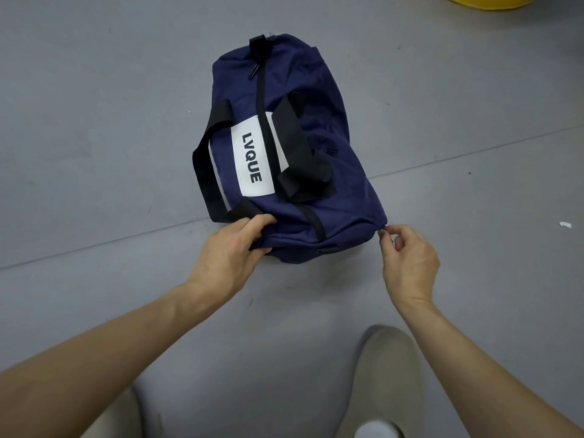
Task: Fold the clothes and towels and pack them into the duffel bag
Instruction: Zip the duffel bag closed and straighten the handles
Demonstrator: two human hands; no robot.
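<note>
- On the grey floor [94, 121], centre of view, lies the navy duffel bag [331, 184], long axis running from 12 o'clock to 6 o'clock, white label [251, 156] upward.
- The zip [259, 99] along the top reads as closed for its visible length. Its puller [254, 69] sits at the 12 o'clock end.
- Two black handles [202, 165] lie slack over the bag's middle.
- Left hand [227, 251]: at the bag's 7 o'clock corner, fingers curled over the top fabric and thumb under the edge, gripping it.
- Right hand [407, 257]: at the 5 o'clock corner, thumb and forefinger pinching the corner seam. The remaining fingers are loosely curled and apart from the bag.
- No clothes or towels are in view. Whether any are already inside cannot be told with the bag shut.
- Step in hand, as judged: the bag is being squared up by its near end, either ahead of opening or after closing.
- Next move, if packing is outstanding: one hand holds the fabric taut while the other reaches to the puller at 12 o'clock and draws it toward 6 o'clock. The slack handles need laying clear of the zip line.
- Also noted: pale shoes [385, 368] at 6 o'clock and a yellow object [483, 1] at 1 o'clock, well apart from the bag.
</note>
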